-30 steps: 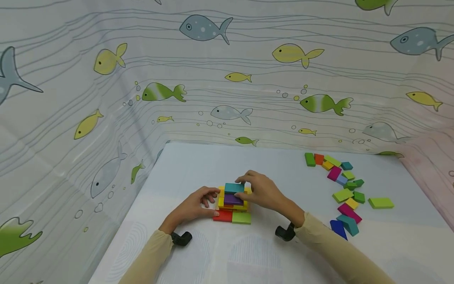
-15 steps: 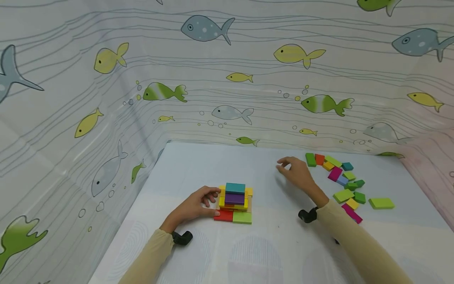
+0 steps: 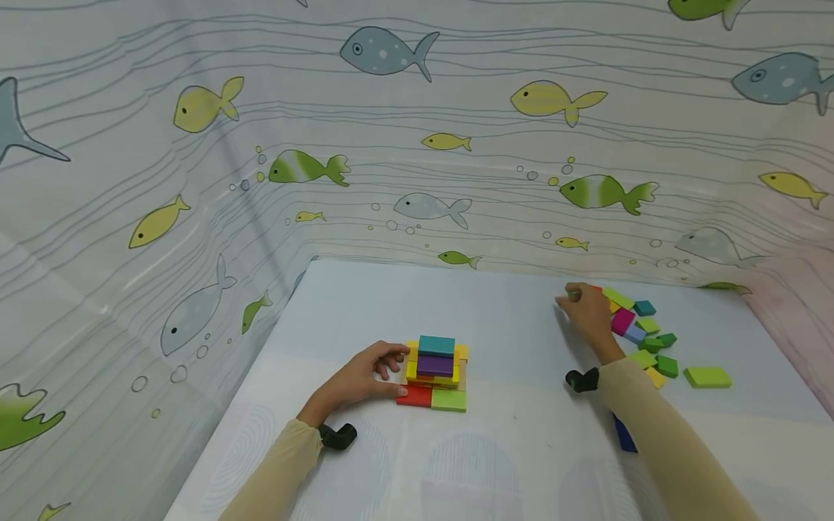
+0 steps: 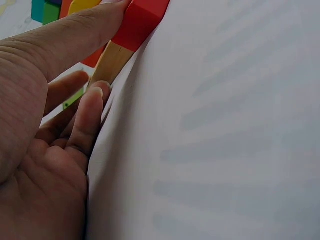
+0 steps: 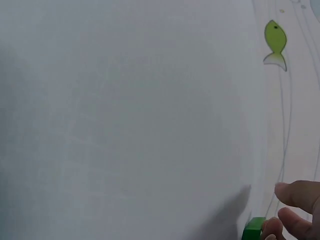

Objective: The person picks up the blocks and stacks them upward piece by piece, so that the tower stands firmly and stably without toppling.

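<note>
In the head view my left hand [image 3: 365,376] rests beside a small stack of coloured blocks. Its thumb touches the red block [image 3: 414,396] at the front, and its loosely bent fingers lie along the stack's left side. On top are a teal block [image 3: 436,346] and a purple block [image 3: 434,365], above yellow blocks [image 3: 412,373]. A light green block [image 3: 449,400] lies right of the red one. At the far right, my right hand [image 3: 588,318] is over a green block [image 5: 254,229]; in the right wrist view its lower fingertips are right at it, one digit standing apart.
A curved row of loose blocks runs along the right side, including a magenta block [image 3: 622,320] and a teal block [image 3: 644,308]. A lime block [image 3: 708,377] lies farther right. My right sleeve [image 3: 664,427] partly covers a dark blue block [image 3: 624,434]. A fish-patterned wall covering [image 3: 495,195] rises behind the table.
My right hand has left the teal and purple blocks on the stack and moved right and away to the green block at the row's far end. My left hand stays by the stack.
</note>
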A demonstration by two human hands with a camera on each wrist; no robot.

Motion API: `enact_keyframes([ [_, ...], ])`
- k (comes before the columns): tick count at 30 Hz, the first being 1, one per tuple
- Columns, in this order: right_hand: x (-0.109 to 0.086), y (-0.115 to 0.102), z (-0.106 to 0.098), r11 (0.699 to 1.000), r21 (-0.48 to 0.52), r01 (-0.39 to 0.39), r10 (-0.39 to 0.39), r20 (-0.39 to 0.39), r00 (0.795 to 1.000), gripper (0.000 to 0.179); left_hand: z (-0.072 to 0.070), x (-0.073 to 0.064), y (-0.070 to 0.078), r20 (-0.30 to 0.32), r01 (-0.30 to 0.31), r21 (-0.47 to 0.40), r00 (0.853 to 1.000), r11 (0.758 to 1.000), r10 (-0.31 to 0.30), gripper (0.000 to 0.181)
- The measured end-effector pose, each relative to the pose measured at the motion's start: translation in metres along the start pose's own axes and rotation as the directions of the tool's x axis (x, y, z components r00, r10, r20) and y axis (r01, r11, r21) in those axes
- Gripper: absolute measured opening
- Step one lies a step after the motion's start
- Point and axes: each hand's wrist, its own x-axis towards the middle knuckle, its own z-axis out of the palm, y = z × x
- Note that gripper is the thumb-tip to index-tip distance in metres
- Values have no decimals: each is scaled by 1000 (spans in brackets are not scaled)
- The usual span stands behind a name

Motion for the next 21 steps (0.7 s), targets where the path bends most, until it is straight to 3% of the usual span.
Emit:
enact_keyframes([
  [10, 7, 11, -8, 994, -45, -101, 99, -27, 995, 45, 1, -1, 3, 5, 4, -1, 1000, 1000, -4, 71],
  [14, 5, 15, -12, 994, -50, -101, 99, -38, 994, 42, 2, -2, 5, 3, 10, 4, 1000, 1000, -10, 72],
  [21, 7, 18, -17, 993, -43, -114, 115, 13, 993, 47, 2, -1, 3, -4, 4, -17, 1000, 1000, -4, 70],
])
